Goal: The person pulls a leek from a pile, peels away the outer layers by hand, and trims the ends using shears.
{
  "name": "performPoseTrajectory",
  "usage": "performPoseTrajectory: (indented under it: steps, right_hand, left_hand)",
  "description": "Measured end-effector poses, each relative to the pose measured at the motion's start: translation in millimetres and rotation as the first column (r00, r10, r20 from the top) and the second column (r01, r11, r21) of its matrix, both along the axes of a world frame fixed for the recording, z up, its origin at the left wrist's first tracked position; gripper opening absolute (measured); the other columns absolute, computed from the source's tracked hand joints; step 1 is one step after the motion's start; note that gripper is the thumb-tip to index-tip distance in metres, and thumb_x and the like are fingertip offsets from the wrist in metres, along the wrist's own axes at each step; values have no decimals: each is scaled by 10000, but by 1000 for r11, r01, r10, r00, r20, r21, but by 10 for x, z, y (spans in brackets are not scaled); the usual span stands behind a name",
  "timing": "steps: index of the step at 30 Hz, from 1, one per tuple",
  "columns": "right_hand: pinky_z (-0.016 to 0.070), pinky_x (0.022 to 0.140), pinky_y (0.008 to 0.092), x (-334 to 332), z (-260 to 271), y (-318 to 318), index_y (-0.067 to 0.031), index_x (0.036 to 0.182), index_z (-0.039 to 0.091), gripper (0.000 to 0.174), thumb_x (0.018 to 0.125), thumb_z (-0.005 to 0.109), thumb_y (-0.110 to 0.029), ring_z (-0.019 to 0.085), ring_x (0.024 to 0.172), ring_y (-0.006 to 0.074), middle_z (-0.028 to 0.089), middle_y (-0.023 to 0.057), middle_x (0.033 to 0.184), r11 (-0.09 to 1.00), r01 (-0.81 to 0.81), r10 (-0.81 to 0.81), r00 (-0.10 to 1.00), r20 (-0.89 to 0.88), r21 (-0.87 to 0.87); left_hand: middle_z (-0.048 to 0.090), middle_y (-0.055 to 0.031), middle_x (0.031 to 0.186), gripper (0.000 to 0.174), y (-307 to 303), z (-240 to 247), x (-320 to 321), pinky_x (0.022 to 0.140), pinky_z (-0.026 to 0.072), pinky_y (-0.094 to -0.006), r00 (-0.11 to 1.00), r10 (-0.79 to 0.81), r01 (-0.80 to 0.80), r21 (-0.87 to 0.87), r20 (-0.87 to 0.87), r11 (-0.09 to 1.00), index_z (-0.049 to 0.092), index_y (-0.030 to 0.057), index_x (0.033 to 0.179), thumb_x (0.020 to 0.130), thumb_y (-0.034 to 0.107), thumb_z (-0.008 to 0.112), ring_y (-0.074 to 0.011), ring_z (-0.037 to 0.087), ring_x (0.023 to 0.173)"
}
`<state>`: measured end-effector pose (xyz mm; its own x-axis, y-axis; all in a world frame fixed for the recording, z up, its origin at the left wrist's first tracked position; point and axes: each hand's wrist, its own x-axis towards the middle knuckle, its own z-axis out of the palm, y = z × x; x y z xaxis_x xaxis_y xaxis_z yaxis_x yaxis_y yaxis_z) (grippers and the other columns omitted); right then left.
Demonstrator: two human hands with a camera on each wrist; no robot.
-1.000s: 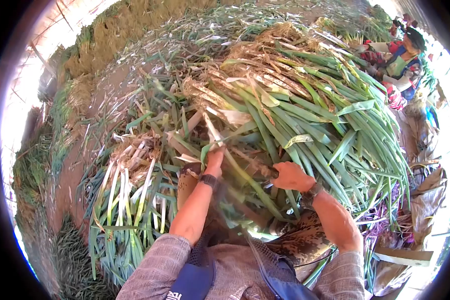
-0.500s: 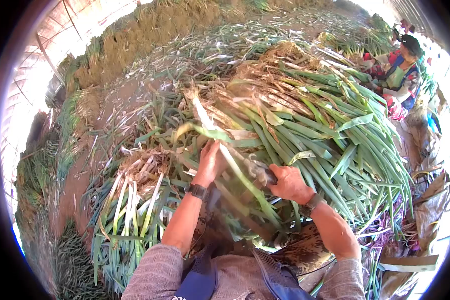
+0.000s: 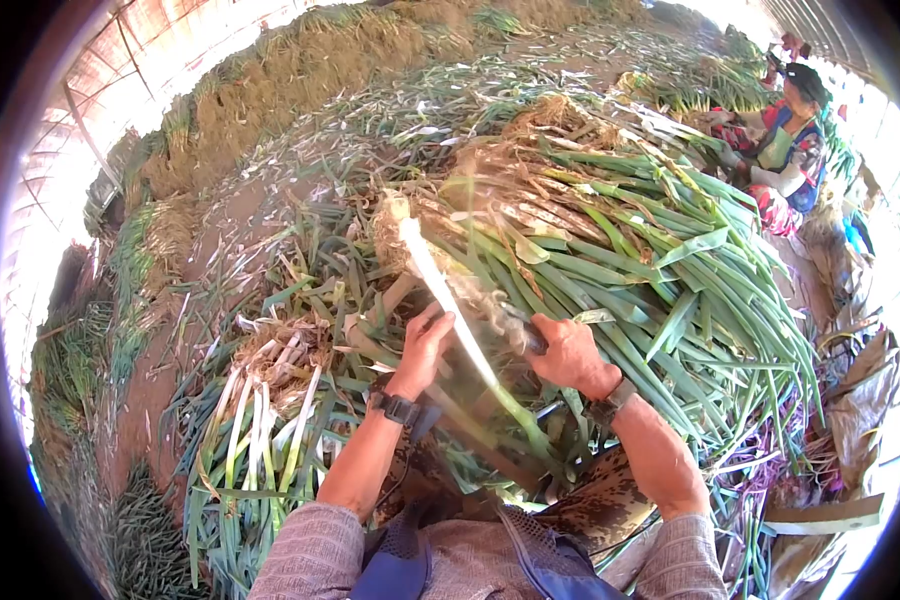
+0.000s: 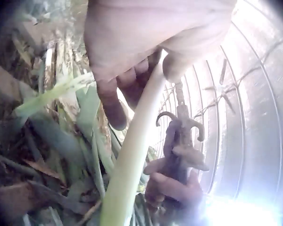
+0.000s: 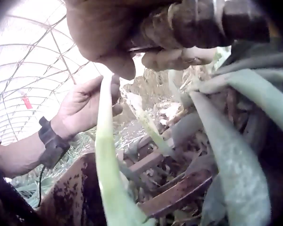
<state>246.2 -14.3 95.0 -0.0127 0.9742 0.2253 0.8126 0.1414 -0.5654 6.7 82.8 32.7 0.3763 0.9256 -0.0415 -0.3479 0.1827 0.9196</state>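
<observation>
My left hand (image 3: 422, 352) pinches a long green onion (image 3: 438, 280) partway along its white shank. Its root end points up and away from me, and its green end slants down toward my lap. In the left wrist view, the pale stalk (image 4: 129, 176) passes between thumb and fingers. My right hand (image 3: 572, 358) grips a tool by its dark, wrapped handle (image 5: 195, 23), to the right of the stalk. Two curved hooks flank the narrow shaft of this tool (image 4: 181, 113) in the left wrist view. Its tip is blurred in the head view.
A large heap of untrimmed green onions (image 3: 650, 230) spreads ahead and right. Whiter stalks (image 3: 260, 430) lie bundled at my left. Leaf scraps (image 3: 410, 120) litter the ground beyond. Another person (image 3: 790, 150) sits at the far right, and more onions (image 3: 140, 530) lie at the lower left.
The green onion's shank now shows cleaner and whiter, and the leaf strip lying across it is gone. My left hand has moved slightly lower along the stalk; my right hand keeps the tool beside it.
</observation>
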Motion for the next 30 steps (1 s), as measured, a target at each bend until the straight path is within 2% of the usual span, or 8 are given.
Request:
performPoseTrajectory:
  steps: [4, 8, 15, 18, 21, 24, 28, 30]
  right_hand:
    - [514, 666, 494, 12, -57, -5, -41, 956, 642, 269, 768, 680, -229, 641, 737, 417, 654, 214, 743, 999, -38, 37, 998, 44, 36]
    - [517, 661, 492, -21, 45, -17, -42, 963, 645, 269, 769, 677, -226, 641, 731, 414, 660, 207, 761, 983, -113, 114, 993, -1, 143]
    - [516, 671, 494, -33, 44, -6, -38, 979, 638, 297, 762, 688, -236, 643, 744, 418, 665, 205, 761, 1000, 17, -17, 996, 90, -3]
    - [518, 676, 495, -64, 72, -21, -38, 982, 642, 305, 768, 691, -250, 644, 739, 418, 664, 203, 745, 981, -136, 129, 990, 59, 139]
    - [519, 670, 493, -56, 47, -46, -36, 980, 639, 307, 763, 699, -245, 643, 734, 418, 659, 203, 729, 988, -146, 141, 985, 99, 42]
    - [526, 728, 503, -54, 162, -99, -63, 1012, 646, 299, 780, 684, -248, 660, 785, 403, 679, 205, 798, 979, -205, 205, 976, 78, -4]
    - [514, 696, 503, -109, 51, -192, -39, 976, 629, 304, 778, 697, -259, 646, 743, 414, 657, 190, 716, 974, -219, 211, 969, 128, 52]
    - [512, 704, 511, -87, -14, -209, -38, 976, 617, 308, 784, 694, -268, 647, 746, 414, 662, 187, 729, 994, -113, 113, 978, 174, -12]
  left_hand:
    - [640, -92, 1020, 215, -18, 93, -30, 911, 505, -435, 924, -2, 82, -193, 382, 978, 587, 32, 1157, 976, 129, 524, -248, 630, 989]
    - [553, -75, 850, 270, -129, 129, 10, 851, 476, -463, 829, -78, 236, -220, 553, 947, 573, 40, 1079, 946, 264, 501, -267, 551, 850]
    - [425, -18, 691, 444, -205, 195, 141, 573, 375, -338, 833, -89, 209, -163, 545, 964, 561, 76, 920, 995, 471, 372, -169, 408, 619]
    - [368, 10, 590, 581, -210, 221, 162, 462, 317, -319, 871, -112, 181, -102, 479, 978, 562, 92, 804, 997, 593, 339, -142, 343, 494]
    - [340, 17, 531, 588, -226, 268, 128, 435, 296, -324, 880, -68, 183, -204, 470, 962, 530, 118, 731, 1004, 594, 318, -151, 309, 424]
    - [348, 15, 545, 579, -279, 336, 110, 445, 299, -318, 880, 49, 93, -271, 473, 958, 513, 125, 731, 1008, 595, 320, -151, 325, 448]
    - [530, -4, 777, 403, -135, 130, 59, 683, 437, -338, 823, 116, -6, -196, 557, 981, 603, 112, 1060, 1024, 479, 440, -166, 509, 728]
    - [566, -9, 835, 346, -148, 93, 37, 739, 459, -352, 830, 173, -50, -238, 531, 970, 598, 110, 1082, 1020, 430, 483, -180, 542, 790]
